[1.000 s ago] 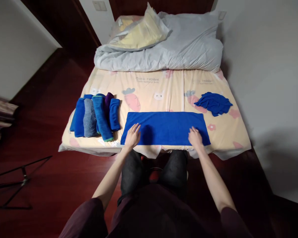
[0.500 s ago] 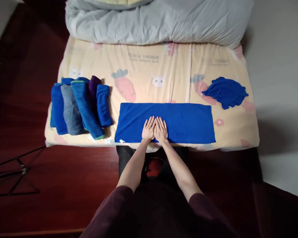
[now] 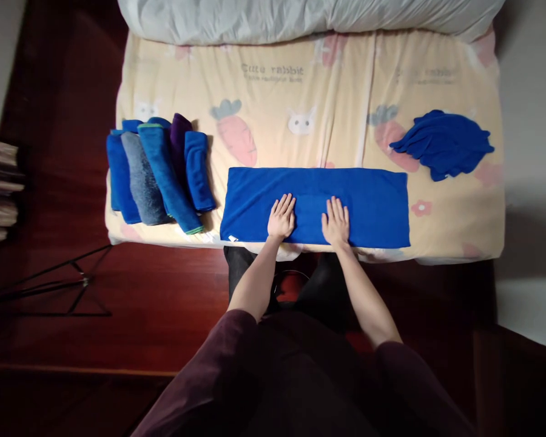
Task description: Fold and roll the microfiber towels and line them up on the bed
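A blue towel lies flat as a long rectangle along the bed's near edge, with a small white tag at its lower left corner. My left hand rests palm down on it, left of its middle, fingers stretched out. Palm down as well, my right hand lies on the towel right of its middle with its fingers extended. Bare towel shows between the two hands. Left of the towel sits a pile of rolled towels in blue, grey and purple. A crumpled blue cloth lies at the right.
Beneath the towels is a bed with a yellow carrot-and-rabbit sheet. A bunched grey-white quilt lies across its far side. Black tripod legs stand on the dark red floor at the left, and a wall is on the right.
My hands, side by side before, have moved apart across the blue towel, the right one farther to the right. The camera view has shifted, too.
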`<state>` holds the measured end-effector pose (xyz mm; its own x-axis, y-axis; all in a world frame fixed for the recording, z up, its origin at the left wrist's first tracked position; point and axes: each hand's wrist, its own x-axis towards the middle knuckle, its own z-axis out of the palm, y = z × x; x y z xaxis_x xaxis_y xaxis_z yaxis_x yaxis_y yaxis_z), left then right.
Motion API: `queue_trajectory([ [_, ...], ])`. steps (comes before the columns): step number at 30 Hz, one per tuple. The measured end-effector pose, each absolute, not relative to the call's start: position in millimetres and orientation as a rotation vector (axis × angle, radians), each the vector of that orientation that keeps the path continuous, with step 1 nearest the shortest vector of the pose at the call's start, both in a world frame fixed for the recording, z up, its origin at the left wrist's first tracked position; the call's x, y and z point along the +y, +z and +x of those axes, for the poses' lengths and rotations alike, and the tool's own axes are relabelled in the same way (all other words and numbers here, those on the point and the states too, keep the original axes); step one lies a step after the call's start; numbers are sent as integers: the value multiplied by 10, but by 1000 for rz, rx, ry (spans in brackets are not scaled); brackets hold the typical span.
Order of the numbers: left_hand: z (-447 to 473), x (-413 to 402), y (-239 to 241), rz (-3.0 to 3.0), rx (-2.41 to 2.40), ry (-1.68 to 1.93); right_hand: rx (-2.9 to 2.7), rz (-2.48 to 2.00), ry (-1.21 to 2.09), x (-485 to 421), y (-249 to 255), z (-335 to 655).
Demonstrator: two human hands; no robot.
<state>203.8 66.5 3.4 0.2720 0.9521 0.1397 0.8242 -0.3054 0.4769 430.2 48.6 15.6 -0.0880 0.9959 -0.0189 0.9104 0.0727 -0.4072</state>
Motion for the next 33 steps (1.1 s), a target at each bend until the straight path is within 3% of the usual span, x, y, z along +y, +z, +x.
queue_trajectory([
  [11,2042,666,43,2231,1622,610,-1992,-2322,192,244,154,6205],
  [21,2084,650,122,2184,1697,475,-1962,-2364,118,251,180,6125],
  [25,2670,647,195,2148,1737,520,-1950,-2345,146,249,226,6120],
  [30,3739,620,235,2321,1314,529,-1957,-2348,149,251,230,6134],
  [33,3669,646,176,2312,1363,484,-1966,-2332,108,247,191,6157],
])
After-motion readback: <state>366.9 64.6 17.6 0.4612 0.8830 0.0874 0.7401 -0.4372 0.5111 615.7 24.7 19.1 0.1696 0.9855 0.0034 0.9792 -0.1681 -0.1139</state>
